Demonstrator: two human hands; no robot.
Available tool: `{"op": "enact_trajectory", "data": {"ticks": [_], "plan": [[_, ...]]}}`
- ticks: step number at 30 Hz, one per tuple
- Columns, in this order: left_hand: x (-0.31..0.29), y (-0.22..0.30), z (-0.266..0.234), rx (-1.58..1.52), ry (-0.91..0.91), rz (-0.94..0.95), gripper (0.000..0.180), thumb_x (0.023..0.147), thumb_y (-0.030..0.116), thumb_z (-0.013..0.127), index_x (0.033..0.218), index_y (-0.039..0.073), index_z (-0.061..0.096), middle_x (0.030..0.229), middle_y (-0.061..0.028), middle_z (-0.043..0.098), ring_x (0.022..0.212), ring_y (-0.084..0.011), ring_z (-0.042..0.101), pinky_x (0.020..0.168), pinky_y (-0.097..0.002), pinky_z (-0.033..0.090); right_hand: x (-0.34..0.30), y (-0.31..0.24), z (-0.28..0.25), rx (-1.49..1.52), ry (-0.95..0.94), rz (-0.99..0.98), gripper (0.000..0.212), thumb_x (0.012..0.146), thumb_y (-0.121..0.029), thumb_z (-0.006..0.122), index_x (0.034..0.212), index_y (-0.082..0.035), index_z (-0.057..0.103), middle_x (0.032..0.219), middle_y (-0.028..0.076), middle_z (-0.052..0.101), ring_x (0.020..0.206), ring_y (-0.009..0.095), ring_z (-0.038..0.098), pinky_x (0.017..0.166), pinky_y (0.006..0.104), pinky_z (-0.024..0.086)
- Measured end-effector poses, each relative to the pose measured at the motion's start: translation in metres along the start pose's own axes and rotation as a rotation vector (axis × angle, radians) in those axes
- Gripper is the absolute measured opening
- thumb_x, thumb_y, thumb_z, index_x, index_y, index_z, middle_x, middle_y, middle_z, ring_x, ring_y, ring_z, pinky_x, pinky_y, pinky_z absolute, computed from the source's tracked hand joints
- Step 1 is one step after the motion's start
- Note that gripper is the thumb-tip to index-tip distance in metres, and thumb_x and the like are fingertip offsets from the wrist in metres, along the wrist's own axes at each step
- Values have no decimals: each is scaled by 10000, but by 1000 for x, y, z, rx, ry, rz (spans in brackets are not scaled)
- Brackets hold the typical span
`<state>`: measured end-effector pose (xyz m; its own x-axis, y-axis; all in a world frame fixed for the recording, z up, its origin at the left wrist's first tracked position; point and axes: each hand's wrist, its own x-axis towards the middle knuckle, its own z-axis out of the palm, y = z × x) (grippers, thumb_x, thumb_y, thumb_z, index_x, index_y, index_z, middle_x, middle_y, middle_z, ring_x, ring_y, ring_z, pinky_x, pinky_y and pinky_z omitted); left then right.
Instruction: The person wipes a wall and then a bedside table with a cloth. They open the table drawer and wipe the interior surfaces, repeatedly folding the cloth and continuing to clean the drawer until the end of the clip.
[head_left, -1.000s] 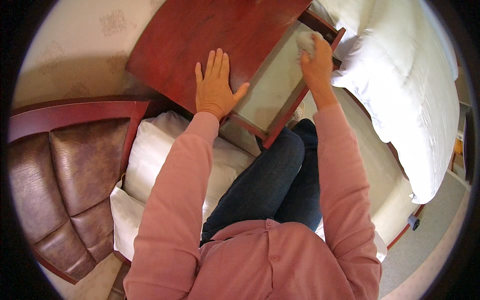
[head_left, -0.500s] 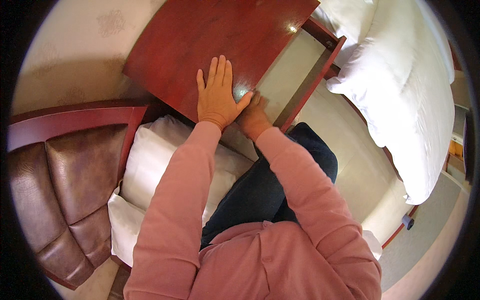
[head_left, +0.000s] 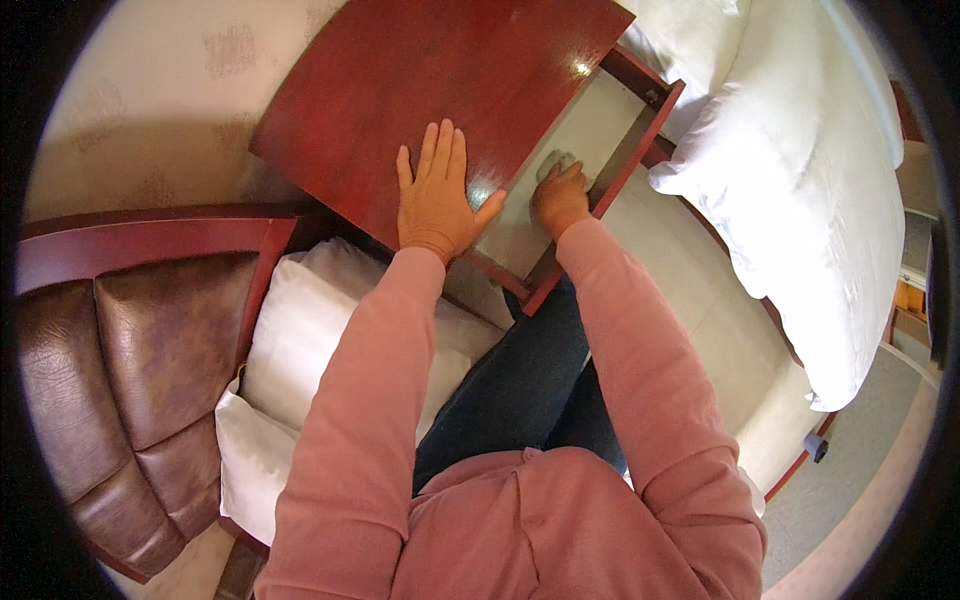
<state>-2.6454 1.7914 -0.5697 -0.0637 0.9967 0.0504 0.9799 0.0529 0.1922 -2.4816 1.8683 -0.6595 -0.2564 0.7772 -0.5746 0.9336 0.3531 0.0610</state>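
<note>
My left hand (head_left: 436, 195) lies flat on the glossy dark-red top of a nightstand (head_left: 430, 75), its fingers stretched out and the thumb by the front edge. The nightstand's drawer (head_left: 632, 145) is pulled out and has a pale bottom. Inside it, my right hand (head_left: 562, 198) is closed on a small greyish cloth (head_left: 553, 164), pressed against the drawer bottom. Much of the cloth is hidden under the fingers.
White bedding (head_left: 780, 170) is heaped on a bed at the right, over a pale mattress (head_left: 700, 300). At the left stand a brown padded headboard (head_left: 170, 350) and white pillows (head_left: 330, 300). Patterned wall (head_left: 150, 110) rises behind the nightstand.
My right hand has moved right and away from me, from the drawer's near left corner toward its middle, with the cloth now showing. My left hand has barely moved.
</note>
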Motion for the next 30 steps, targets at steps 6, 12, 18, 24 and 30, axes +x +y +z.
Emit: {"op": "enact_trajectory", "data": {"ticks": [6, 12, 18, 24, 30], "plan": [[-1, 0, 1, 32, 8, 5, 859, 850, 529, 565, 1471, 12, 274, 1555, -126, 238, 1452, -259, 169, 1167, -497, 104, -42, 16, -22, 274, 333, -99, 592, 880, -176, 535, 1420, -27, 343, 1467, 273, 305, 1347, 408, 328, 1075, 484, 333], [-2, 0, 2, 84, 6, 2, 857, 861, 537, 553, 1480, 21, 260, 1558, -119, 232, 1454, -246, 163, 1176, -472, 96, -91, 47, -6, 784, 809, -7, 938, 756, -133, 736, 1483, 11, 161, 1454, 280, 320, 1318, 387, 384, 1078, 408, 340], [-1, 0, 5, 100, 27, 4, 839, 875, 546, 531, 1481, 31, 261, 1561, -113, 227, 1455, -241, 164, 1177, -470, 96, -81, 49, 34, 1193, 661, -24, 1130, 738, -174, 787, 1484, 47, -33, 1410, 252, 391, 1259, 342, 449, 1056, 358, 356], [-2, -2, 10, 116, 56, 30, 837, 876, 559, 519, 1472, 23, 279, 1556, -125, 239, 1450, -256, 179, 1169, -483, 115, -75, 38, 40, 1749, 369, 140, 1058, 730, -159, 773, 1503, -60, 58, 1365, 178, 449, 1207, 318, 480, 986, 454, 399], [-1, 1, 9, 149, 70, 17, 864, 848, 588, 514, 1463, 22, 296, 1542, -125, 262, 1445, -246, 189, 1167, -485, 117, -78, 36, 36, 2137, -16, 176, 882, 753, -74, 674, 1469, -221, 180, 1258, 106, 506, 1073, 261, 528, 857, 465, 453]]}}
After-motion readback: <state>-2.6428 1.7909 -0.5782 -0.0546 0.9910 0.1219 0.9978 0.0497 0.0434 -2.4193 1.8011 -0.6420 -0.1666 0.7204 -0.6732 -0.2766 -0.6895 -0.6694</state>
